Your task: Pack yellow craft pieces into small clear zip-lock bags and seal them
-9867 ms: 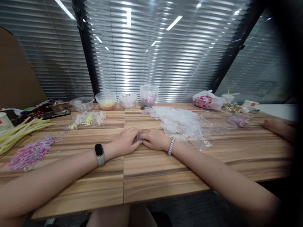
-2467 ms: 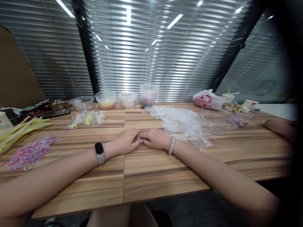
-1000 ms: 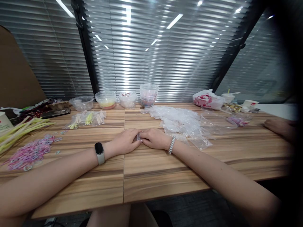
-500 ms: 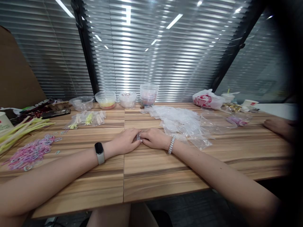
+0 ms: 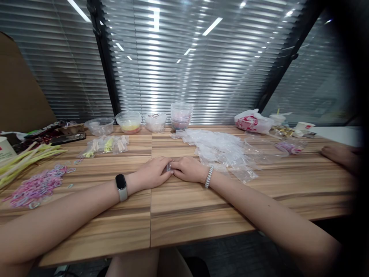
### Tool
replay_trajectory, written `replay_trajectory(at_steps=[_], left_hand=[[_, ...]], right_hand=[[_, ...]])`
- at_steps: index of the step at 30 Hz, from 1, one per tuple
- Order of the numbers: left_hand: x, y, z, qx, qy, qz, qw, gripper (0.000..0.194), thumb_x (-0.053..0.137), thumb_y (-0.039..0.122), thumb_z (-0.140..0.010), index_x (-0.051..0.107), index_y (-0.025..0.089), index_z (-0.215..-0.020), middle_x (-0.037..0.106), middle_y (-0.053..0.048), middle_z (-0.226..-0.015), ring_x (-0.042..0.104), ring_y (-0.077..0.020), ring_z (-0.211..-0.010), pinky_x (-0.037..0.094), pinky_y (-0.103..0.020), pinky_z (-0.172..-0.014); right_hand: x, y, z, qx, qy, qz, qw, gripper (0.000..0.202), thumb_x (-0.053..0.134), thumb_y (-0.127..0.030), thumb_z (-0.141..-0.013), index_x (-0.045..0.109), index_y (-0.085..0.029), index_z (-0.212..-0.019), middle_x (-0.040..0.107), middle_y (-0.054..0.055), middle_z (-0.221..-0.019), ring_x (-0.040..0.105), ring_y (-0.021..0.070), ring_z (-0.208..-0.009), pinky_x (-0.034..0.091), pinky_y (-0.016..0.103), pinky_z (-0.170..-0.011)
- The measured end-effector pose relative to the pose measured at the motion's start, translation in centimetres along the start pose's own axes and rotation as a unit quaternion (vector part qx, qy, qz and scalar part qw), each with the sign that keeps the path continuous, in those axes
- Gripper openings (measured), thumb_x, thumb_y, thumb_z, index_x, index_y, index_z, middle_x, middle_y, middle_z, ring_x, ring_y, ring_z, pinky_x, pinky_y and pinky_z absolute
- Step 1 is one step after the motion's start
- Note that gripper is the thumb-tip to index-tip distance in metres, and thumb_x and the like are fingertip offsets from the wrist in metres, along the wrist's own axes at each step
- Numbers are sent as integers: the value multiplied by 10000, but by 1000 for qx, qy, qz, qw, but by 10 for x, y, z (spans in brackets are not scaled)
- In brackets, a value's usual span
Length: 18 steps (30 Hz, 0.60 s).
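Observation:
My left hand point(image 5: 157, 172) and my right hand point(image 5: 188, 169) meet at the fingertips on the wooden table point(image 5: 184, 215), both palm down with fingers closed. A small pale, shiny bit shows in the gap between them; what it is I cannot make out, as the fingers cover most of it. Just right of my right hand spreads a heap of clear plastic bags point(image 5: 217, 148). Left of my left hand lie a pile of pink, purple and pale rubber bands point(image 5: 40, 186) and a few filled little bags point(image 5: 108, 145).
Clear plastic tubs point(image 5: 128, 122) and a stack of bowls point(image 5: 181, 115) line the back edge by the blinds. Yellow strips point(image 5: 25, 159) and a phone point(image 5: 68, 138) lie left. At right are a white plastic bag point(image 5: 253, 121), a paper cup point(image 5: 304, 127) and another person's hand point(image 5: 338, 154).

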State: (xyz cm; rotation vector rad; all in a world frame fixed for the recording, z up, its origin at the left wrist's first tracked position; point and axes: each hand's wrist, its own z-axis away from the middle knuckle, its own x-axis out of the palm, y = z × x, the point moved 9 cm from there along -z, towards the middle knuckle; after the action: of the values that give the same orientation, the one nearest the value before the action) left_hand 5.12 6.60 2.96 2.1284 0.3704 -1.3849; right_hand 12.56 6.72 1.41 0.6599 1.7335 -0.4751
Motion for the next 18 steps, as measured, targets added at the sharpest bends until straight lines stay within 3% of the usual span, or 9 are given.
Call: replay_trajectory(at_steps=[11, 18], left_hand=[[0, 1, 3, 2, -8, -15, 1000, 372, 440, 377, -932, 521, 201, -1249, 593, -80, -1154, 549, -226, -1054, 428, -366, -922], [-1, 10, 2, 22, 3, -111, 994, 323, 422, 350, -938, 519, 187, -1200, 603, -65, -1122, 552, -238, -1019, 405, -397, -903]], right_hand=[[1, 1, 0, 6, -6, -1, 1000, 227, 430, -296, -934, 612, -161, -921, 651, 62, -989, 602, 169, -849, 397, 282, -751], [5, 4, 1, 4, -5, -5, 1000, 233, 426, -306, -939, 604, -157, -918, 647, 60, -993, 608, 178, -896, 412, 279, -781]])
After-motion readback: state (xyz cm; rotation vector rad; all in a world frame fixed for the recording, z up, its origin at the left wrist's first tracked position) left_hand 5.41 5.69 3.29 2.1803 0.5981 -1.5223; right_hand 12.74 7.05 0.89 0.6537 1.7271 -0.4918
